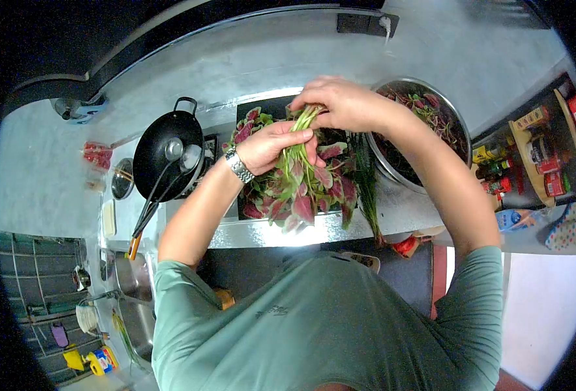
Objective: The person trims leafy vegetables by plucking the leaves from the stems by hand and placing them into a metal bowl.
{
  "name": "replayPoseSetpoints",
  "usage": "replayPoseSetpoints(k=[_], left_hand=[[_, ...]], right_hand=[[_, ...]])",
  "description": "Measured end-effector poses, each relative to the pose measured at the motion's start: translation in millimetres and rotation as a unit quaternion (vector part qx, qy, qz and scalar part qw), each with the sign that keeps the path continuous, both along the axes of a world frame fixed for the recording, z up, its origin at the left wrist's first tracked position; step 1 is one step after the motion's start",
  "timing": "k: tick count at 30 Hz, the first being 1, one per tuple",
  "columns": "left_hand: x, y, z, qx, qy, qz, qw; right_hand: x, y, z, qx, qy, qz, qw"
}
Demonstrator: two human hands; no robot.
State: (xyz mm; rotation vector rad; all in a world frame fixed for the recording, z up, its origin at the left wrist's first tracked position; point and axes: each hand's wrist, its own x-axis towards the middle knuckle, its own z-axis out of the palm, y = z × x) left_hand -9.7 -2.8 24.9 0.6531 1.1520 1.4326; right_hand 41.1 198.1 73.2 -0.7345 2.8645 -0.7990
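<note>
Clasping the leafy bunch (pixel 299 169) was my left grip (pixel 280 146); toward two o'clock, my right grip (pixel 330 104) pinched its stems (pixel 307 117).

Black wok (pixel 149 146): placed at left, two long-handled utensils (pixel 173 150) rested inside. Jars and packets (pixel 554 184): stored on shelf (pixel 530 163), right. Sink (pixel 135 274): fitted near left. Socket panel (pixel 359 24): mounted on far wall (pixel 262 58).

Glare whitens the counter edge (pixel 262 233) amid fisheye distortion.
</note>
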Motion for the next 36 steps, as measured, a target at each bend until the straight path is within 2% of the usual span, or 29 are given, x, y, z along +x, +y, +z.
replayPoseSetpoints(k=[1,3,4,5,6,7,9,11,13,17,19,20,22,23,25,26,27,31,35,36], left_hand=[[3,0,-5,0.0,0.0,0.001,1.0],[7,0,-18,0.004,0.018,0.128,0.992],[12,2,-20,0.0,0.012,0.178,0.984],[15,3,-25,0.001,0.009,0.18,0.984],[16,5,-32,0.018,-0.001,0.214,0.977],[18,7,-38,0.035,-0.01,0.246,0.969],[24,11,-46,0.032,0.008,0.258,0.966],[28,16,-53,0.035,0.096,0.269,0.958],[33,19,-48,0.025,0.09,0.265,0.96],[31,17,-52,0.035,0.11,0.238,0.964],[29,15,-50,0.048,0.054,0.211,0.975],[26,13,-53,0.068,0.018,0.19,0.979],[27,10,-45,0.062,-0.026,0.188,0.98],[28,9,-42,0.055,-0.07,0.185,0.979],[23,6,-49,0.082,-0.085,0.174,0.978],[23,7,-50,0.067,-0.096,0.219,0.969],[23,7,-50,0.053,-0.106,0.265,0.957],[22,7,-46,0.073,-0.1,0.322,0.939],[10,-4,-59,0.074,-0.093,0.355,0.927],[11,-3,-58,0.086,-0.123,0.36,0.921]], right_hand=[[3,2,-6,0.02,0.221,-0.021,0.975],[9,4,-13,0.039,0.431,-0.038,0.901],[17,0,-14,-0.007,0.428,-0.141,0.893],[28,-5,-17,-0.053,0.417,-0.245,0.873],[39,-15,-18,-0.169,0.255,-0.351,0.885],[42,-20,-23,-0.169,0.253,-0.352,0.885],[41,-32,-43,-0.274,0.025,-0.342,0.899],[43,-44,-43,-0.26,0.039,-0.34,0.903],[33,-45,-58,-0.288,-0.016,-0.34,0.895],[24,-37,-72,-0.315,-0.047,-0.313,0.895],[23,-31,-77,-0.449,-0.104,-0.24,0.855],[23,-29,-79,-0.448,-0.104,-0.241,0.855],[24,-28,-78,-0.501,-0.182,-0.224,0.816],[25,-27,-76,-0.501,-0.183,-0.225,0.815],[28,-27,-70,-0.401,-0.077,-0.281,0.868],[29,-27,-71,-0.401,-0.077,-0.282,0.868],[33,-28,-73,-0.438,-0.084,-0.296,0.845],[40,-17,-74,-0.505,-0.085,-0.343,0.787],[59,-1,-59,-0.553,-0.09,-0.334,0.758],[61,1,-54,-0.555,-0.106,-0.347,0.748]])
